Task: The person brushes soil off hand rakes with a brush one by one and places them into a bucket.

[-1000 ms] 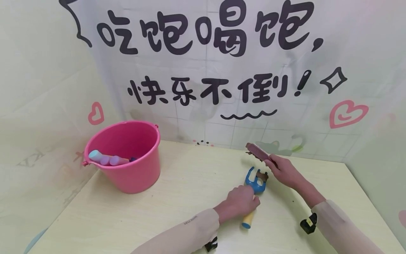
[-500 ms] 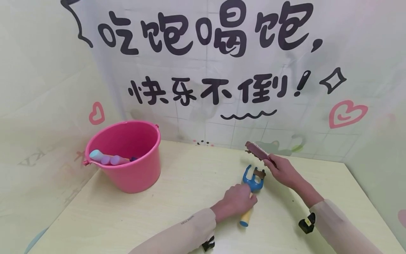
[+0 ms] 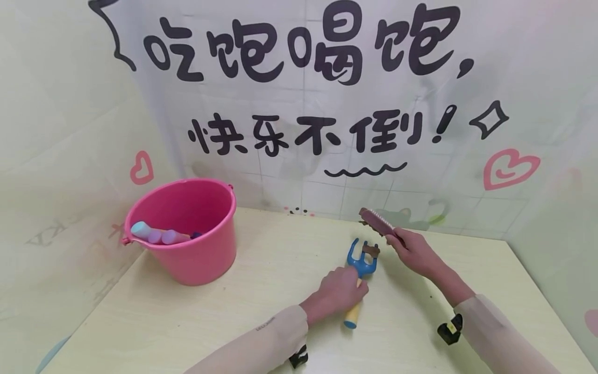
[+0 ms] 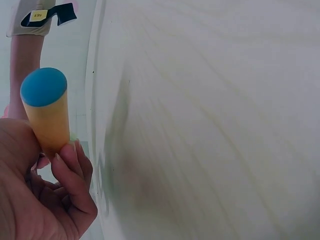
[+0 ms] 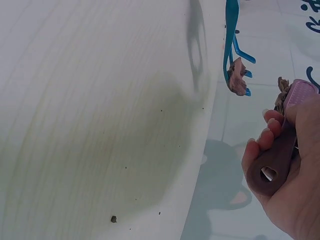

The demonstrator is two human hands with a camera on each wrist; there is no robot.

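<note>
My left hand (image 3: 337, 291) grips the yellow handle of a hand fork (image 3: 361, 266) with blue tines, held above the table. A brown clay-like lump (image 3: 371, 251) is stuck across its tines. In the left wrist view the fork handle's blue end (image 4: 44, 87) sticks out past the curled fingers. My right hand (image 3: 417, 252) holds a brush (image 3: 377, 221) with a mauve head and a pale row along its upper edge. Brown clumps (image 5: 282, 96) cling to its underside. The right wrist view shows the brush's dark brown handle (image 5: 281, 155), with a hole near its end, inside the fingers.
A pink bucket (image 3: 201, 265) stands at the left back of the pale wooden table (image 3: 280, 234). Several tool handles (image 3: 161, 236), light blue and purple, lean inside it. Small dark crumbs (image 5: 113, 219) lie on the table. A printed curtain (image 3: 303, 182) hangs close behind.
My left hand has carried the hand fork leftward and slightly toward the back, away from the brush. My right hand with the brush has barely moved.
</note>
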